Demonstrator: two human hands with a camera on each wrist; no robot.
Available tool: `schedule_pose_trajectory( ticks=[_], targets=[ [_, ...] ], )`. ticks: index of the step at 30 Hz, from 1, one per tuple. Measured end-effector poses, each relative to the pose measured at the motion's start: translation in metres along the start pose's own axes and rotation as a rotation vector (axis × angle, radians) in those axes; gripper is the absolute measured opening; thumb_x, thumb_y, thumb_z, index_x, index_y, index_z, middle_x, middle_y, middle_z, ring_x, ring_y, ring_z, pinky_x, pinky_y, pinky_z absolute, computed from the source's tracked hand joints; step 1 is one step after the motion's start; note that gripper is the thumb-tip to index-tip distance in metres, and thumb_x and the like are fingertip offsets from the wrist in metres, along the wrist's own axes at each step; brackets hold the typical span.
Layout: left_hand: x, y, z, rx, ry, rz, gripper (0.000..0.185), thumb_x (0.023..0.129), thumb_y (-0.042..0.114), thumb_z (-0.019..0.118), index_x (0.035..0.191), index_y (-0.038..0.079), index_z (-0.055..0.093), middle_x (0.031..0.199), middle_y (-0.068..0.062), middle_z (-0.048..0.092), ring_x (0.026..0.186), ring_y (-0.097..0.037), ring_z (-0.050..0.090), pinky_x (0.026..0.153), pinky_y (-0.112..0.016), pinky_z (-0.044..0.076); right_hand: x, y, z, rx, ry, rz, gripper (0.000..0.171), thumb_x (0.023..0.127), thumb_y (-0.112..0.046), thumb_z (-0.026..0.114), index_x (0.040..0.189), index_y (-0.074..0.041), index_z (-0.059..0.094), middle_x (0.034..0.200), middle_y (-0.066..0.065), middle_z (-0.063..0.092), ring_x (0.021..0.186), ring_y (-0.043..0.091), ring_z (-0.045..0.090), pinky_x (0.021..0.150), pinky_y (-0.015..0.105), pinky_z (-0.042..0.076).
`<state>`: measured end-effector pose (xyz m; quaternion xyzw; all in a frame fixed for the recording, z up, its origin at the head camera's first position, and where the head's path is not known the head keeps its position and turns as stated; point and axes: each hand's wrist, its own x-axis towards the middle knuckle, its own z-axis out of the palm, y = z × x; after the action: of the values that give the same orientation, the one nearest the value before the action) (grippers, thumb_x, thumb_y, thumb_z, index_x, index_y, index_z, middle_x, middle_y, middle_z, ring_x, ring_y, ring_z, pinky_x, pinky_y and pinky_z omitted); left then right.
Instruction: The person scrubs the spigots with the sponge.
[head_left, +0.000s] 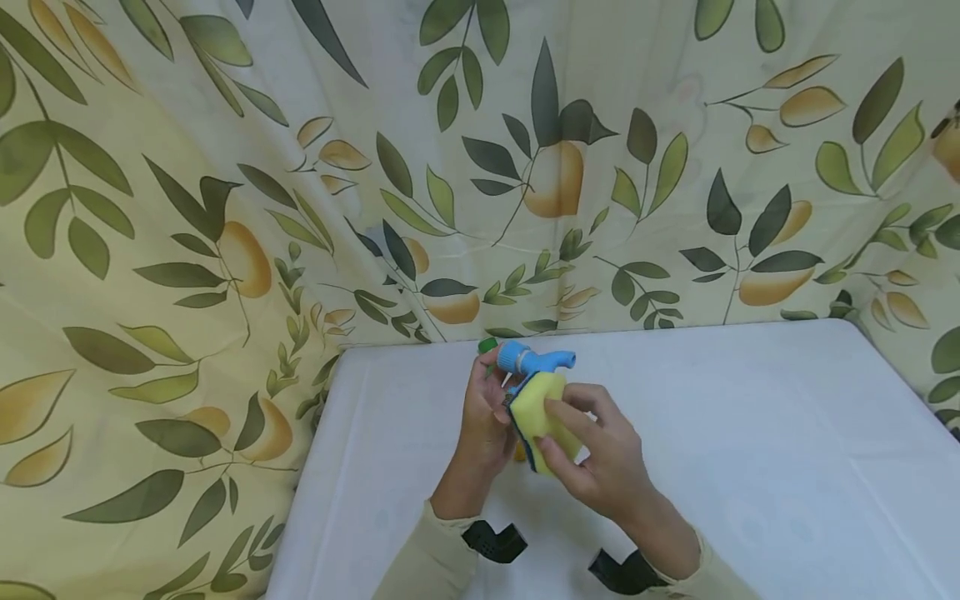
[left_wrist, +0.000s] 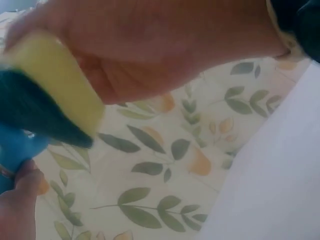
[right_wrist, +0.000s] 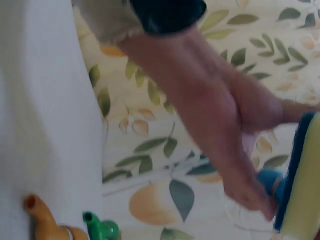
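My left hand [head_left: 483, 417] grips a blue plastic tap [head_left: 534, 359], its spout pointing right in the head view. My right hand [head_left: 603, 446] holds a yellow sponge [head_left: 543, 408] with a dark blue scouring side, fingers and thumb on the yellow face. That scouring side faces the blue tap and covers its lower part. In the left wrist view, the sponge [left_wrist: 65, 80] overlaps the tap [left_wrist: 20, 150], with the left fingers [left_wrist: 25, 185] around it. The right wrist view shows the left hand [right_wrist: 235, 165] on the tap beside the sponge [right_wrist: 305, 185].
An orange tap [right_wrist: 47, 220] and a green tap [right_wrist: 100, 227] show at the bottom of the right wrist view. The white table [head_left: 750, 433] lies under both hands, and a leaf-patterned curtain [head_left: 637, 75] hangs behind it. Both wrists wear dark straps.
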<state>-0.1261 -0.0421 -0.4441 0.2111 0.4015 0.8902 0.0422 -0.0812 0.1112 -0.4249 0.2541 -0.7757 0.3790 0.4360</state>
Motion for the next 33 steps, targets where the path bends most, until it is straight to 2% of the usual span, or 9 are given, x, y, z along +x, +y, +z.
schedule_pose_trajectory(
  ticks=[4, 7, 13, 16, 18, 22, 26, 29, 33],
  targets=[
    [-0.001, 0.002, -0.001, -0.010, -0.022, 0.014, 0.100, 0.061, 0.060, 0.086, 0.136, 0.014, 0.038, 0.127, -0.001, 0.052, 0.109, -0.011, 0.055, 0.094, -0.020, 0.055, 0.001, -0.002, -0.003, -0.016, -0.019, 0.039, 0.046, 0.101, -0.048, 0.055, 0.111, -0.006, 0.072, 0.105, 0.013, 0.062, 0.091, 0.019, 0.059, 0.080, 0.014, 0.055],
    [-0.002, 0.005, -0.002, 0.005, -0.033, 0.037, 0.100, 0.062, 0.060, 0.086, 0.136, 0.013, 0.039, 0.129, -0.003, 0.053, 0.113, -0.012, 0.056, 0.096, -0.020, 0.055, 0.000, -0.003, -0.004, 0.011, -0.047, 0.010, 0.047, 0.100, -0.048, 0.055, 0.110, -0.006, 0.073, 0.104, 0.013, 0.063, 0.090, 0.020, 0.060, 0.079, 0.014, 0.057],
    [-0.002, 0.011, -0.006, 0.100, -0.067, 0.068, 0.101, 0.063, 0.060, 0.084, 0.139, 0.011, 0.038, 0.135, -0.004, 0.051, 0.121, -0.015, 0.056, 0.102, -0.024, 0.053, 0.002, -0.004, -0.007, 0.040, -0.072, 0.032, 0.045, 0.100, -0.047, 0.058, 0.113, -0.006, 0.072, 0.105, 0.012, 0.063, 0.091, 0.018, 0.059, 0.082, 0.012, 0.054],
    [-0.003, 0.015, -0.010, 0.150, -0.136, 0.082, 0.107, 0.064, 0.050, 0.089, 0.145, 0.010, 0.033, 0.141, -0.006, 0.048, 0.130, -0.021, 0.057, 0.107, -0.030, 0.052, 0.001, -0.002, -0.012, 0.064, -0.135, 0.051, 0.037, 0.096, -0.040, 0.065, 0.114, -0.008, 0.072, 0.106, 0.009, 0.063, 0.091, 0.017, 0.060, 0.080, 0.013, 0.055],
    [-0.004, 0.018, -0.013, 0.213, -0.221, 0.094, 0.111, 0.067, 0.043, 0.092, 0.150, 0.006, 0.028, 0.145, -0.008, 0.044, 0.133, -0.022, 0.055, 0.109, -0.033, 0.050, 0.002, 0.001, -0.015, 0.035, -0.165, 0.109, 0.031, 0.092, -0.031, 0.071, 0.115, -0.010, 0.072, 0.107, 0.005, 0.064, 0.092, 0.015, 0.060, 0.079, 0.011, 0.053],
    [-0.004, 0.020, -0.014, 0.269, -0.353, 0.109, 0.117, 0.074, 0.036, 0.092, 0.156, -0.003, 0.019, 0.147, -0.006, 0.042, 0.134, -0.019, 0.053, 0.110, -0.032, 0.048, 0.005, 0.004, -0.020, 0.014, -0.197, 0.199, 0.039, 0.077, -0.013, 0.079, 0.116, -0.012, 0.071, 0.109, 0.003, 0.064, 0.096, 0.013, 0.060, 0.084, 0.008, 0.049],
    [-0.005, 0.020, -0.012, 0.224, -0.311, 0.112, 0.113, 0.077, 0.039, 0.090, 0.156, -0.004, 0.021, 0.149, -0.002, 0.050, 0.134, -0.016, 0.054, 0.112, -0.030, 0.046, 0.007, 0.004, -0.020, 0.069, -0.190, 0.168, 0.042, 0.074, -0.010, 0.080, 0.115, -0.010, 0.071, 0.109, 0.005, 0.065, 0.095, 0.016, 0.061, 0.088, 0.007, 0.047],
    [-0.006, 0.017, -0.009, 0.177, -0.285, 0.122, 0.099, 0.078, 0.044, 0.088, 0.151, 0.002, 0.035, 0.147, -0.001, 0.055, 0.133, -0.015, 0.055, 0.113, -0.031, 0.046, 0.008, 0.003, -0.016, 0.054, -0.150, 0.233, 0.042, 0.079, -0.010, 0.077, 0.119, -0.007, 0.066, 0.112, 0.006, 0.063, 0.095, 0.012, 0.058, 0.085, 0.007, 0.047],
    [-0.006, 0.015, -0.004, 0.199, -0.336, 0.157, 0.093, 0.079, 0.057, 0.081, 0.149, 0.011, 0.041, 0.148, 0.001, 0.054, 0.133, -0.014, 0.052, 0.112, -0.028, 0.045, 0.006, -0.001, -0.010, 0.133, -0.102, 0.259, 0.043, 0.085, -0.006, 0.068, 0.125, 0.001, 0.056, 0.113, 0.009, 0.058, 0.095, 0.008, 0.057, 0.085, 0.008, 0.049]
  ],
)
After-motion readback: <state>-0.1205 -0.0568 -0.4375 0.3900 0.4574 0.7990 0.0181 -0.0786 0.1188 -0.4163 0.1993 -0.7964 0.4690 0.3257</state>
